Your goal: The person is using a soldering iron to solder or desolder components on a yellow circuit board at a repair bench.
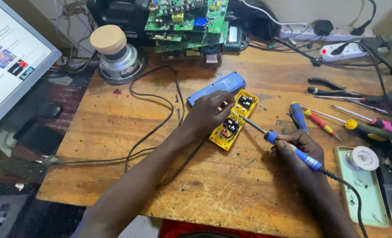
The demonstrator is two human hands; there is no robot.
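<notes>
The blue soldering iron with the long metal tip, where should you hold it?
Grip the blue soldering iron by its plastic handle, coming from the cord end. Its bare metal tip points at the yellow plastic case; the right hand holds that handle, well behind the tip.

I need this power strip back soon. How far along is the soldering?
Done: the yellow case lies open, its blue cover set aside. In hand: the left hand steadies it while the right hand brings the soldering iron to the sockets inside. Left: the cover is not yet back on.
</notes>
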